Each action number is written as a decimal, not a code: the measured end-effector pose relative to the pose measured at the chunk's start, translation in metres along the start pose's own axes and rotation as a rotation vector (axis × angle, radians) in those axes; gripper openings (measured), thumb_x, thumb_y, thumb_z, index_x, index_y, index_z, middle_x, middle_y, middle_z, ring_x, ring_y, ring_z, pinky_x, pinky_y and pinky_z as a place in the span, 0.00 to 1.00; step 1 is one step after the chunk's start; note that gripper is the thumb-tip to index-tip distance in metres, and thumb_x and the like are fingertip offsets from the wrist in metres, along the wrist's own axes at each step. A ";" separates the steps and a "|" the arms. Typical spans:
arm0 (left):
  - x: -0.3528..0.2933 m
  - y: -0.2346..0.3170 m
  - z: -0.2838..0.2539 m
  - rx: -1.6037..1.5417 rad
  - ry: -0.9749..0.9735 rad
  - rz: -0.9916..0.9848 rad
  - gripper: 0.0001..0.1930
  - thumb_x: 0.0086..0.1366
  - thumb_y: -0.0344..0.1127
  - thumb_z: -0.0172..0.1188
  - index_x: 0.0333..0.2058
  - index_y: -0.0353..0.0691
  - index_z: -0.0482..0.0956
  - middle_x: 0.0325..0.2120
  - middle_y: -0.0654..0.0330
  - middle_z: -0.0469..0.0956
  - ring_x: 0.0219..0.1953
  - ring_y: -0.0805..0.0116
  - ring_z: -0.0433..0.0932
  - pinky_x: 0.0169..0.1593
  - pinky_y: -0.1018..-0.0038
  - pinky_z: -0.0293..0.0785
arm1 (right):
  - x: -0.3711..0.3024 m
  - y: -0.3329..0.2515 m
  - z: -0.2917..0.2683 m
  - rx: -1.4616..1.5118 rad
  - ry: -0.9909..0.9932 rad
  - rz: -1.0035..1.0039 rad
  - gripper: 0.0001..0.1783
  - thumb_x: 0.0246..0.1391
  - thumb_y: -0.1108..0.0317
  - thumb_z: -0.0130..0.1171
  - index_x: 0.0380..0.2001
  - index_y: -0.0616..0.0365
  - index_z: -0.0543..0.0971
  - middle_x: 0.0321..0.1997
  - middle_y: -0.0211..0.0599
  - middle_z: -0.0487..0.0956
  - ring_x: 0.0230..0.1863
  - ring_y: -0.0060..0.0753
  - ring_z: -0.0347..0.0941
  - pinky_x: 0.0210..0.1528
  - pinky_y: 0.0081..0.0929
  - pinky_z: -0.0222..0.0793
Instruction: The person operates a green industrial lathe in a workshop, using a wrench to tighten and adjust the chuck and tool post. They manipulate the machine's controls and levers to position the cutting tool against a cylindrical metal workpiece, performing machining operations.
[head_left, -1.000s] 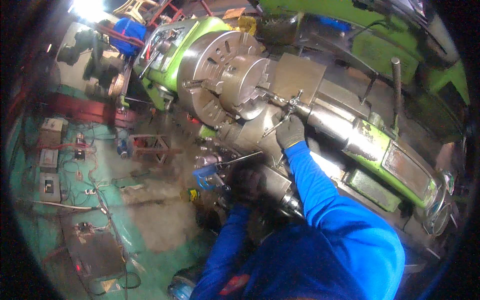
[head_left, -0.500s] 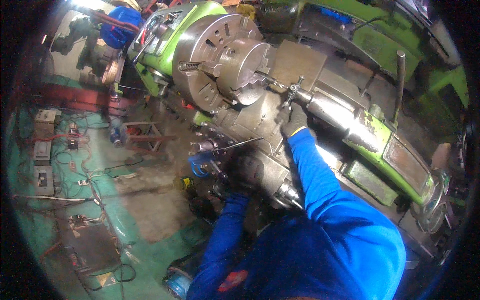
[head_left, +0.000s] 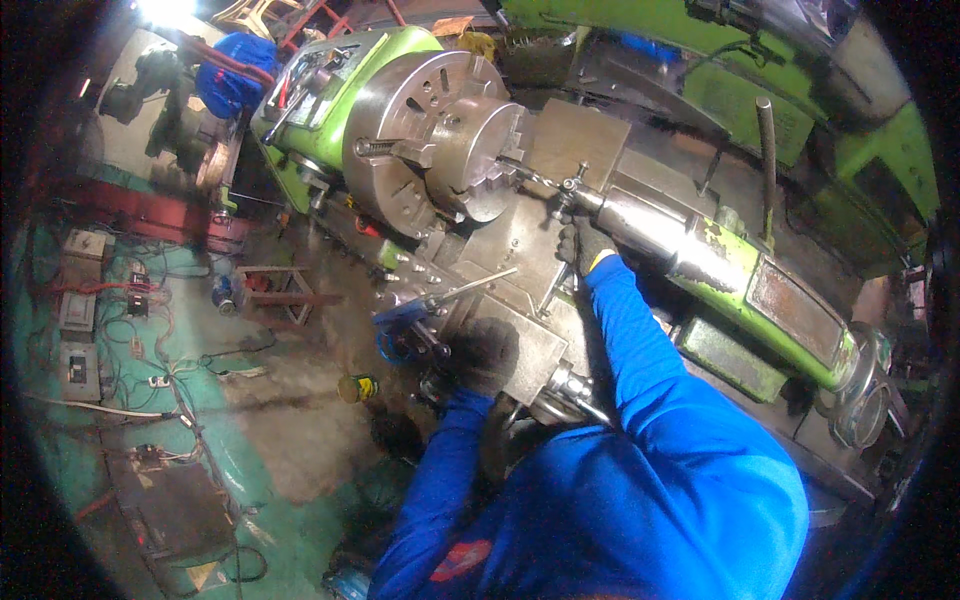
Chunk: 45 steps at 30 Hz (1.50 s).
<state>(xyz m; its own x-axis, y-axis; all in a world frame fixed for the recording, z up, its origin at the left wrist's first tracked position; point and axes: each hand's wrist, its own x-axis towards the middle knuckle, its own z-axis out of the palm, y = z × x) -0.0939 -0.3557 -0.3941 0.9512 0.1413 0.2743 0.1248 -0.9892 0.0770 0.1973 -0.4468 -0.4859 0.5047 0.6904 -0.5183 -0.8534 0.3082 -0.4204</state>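
Note:
On a green lathe, a large round chuck [head_left: 390, 130] carries a smaller jaw chuck [head_left: 470, 160]. A twist drill bit [head_left: 540, 178] points into the smaller chuck's face from the tailstock quill [head_left: 640, 222], with a small clamp-like holder [head_left: 572, 192] at its rear. My right hand [head_left: 585, 245], in a dark glove, is just below that holder, its fingers curled; what they close on is hidden. My left hand [head_left: 488, 352], also gloved, lies against the flat metal slide block [head_left: 532, 362]. Its fingers blend into the dark and cannot be made out.
A thin metal rod [head_left: 475, 287] slants across the carriage beside blue tubing [head_left: 395, 345]. An upright lever [head_left: 767, 170] rises behind the tailstock, whose handwheel [head_left: 862, 415] is at right. Cables and switch boxes [head_left: 78, 370] lie on the green floor at left.
The whole view has shifted slightly. My right hand's fingers look more curled below the holder, and my left hand shows more clearly against the slide block. The drill bit still points into the chuck.

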 end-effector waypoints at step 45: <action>0.003 -0.006 -0.026 -0.169 -0.010 -0.100 0.08 0.61 0.39 0.61 0.28 0.43 0.84 0.30 0.52 0.83 0.31 0.52 0.83 0.35 0.52 0.77 | -0.099 0.006 0.019 -1.613 0.619 -0.605 0.23 0.64 0.50 0.59 0.44 0.63 0.83 0.42 0.52 0.85 0.45 0.48 0.83 0.50 0.41 0.76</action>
<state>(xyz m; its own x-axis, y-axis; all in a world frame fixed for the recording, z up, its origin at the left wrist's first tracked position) -0.0988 -0.3482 -0.3686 0.9393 0.2378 0.2472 0.1708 -0.9493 0.2640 0.1392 -0.5006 -0.4227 0.9501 0.3078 -0.0514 0.1981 -0.7221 -0.6629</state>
